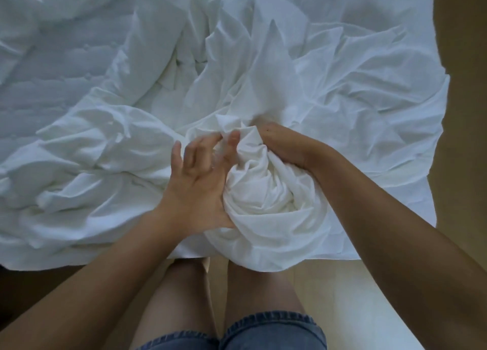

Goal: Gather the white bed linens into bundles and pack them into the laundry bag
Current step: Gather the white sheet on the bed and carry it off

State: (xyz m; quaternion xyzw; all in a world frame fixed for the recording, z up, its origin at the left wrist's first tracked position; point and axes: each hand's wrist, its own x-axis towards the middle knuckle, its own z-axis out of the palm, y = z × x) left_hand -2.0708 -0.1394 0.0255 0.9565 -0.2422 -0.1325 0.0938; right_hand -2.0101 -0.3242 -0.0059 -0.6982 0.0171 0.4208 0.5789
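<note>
Linen bundle (263, 191) at near edge | pressed by left hand (195, 183), fingers spread | gripped by right hand (284, 147), fingers hidden

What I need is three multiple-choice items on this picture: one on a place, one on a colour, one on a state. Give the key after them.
1. Where is the bundle?
A. Inside a bag
B. At the near edge of the spread sheet, between the left grip and the right grip
C. On the floor

2. What colour are the shorts?
A. Blue
B. Red
C. Black

3. How is the right grip set?
A. Hanging idle
B. Flat on the floor
C. Curled round the bundle

Key:
1 B, the bundle sits at the sheet's near edge with a grip on each side.
2 A, blue denim hems show at the bottom.
3 C, it wraps the bundle's far side, with its fingers hidden in the cloth.
</note>
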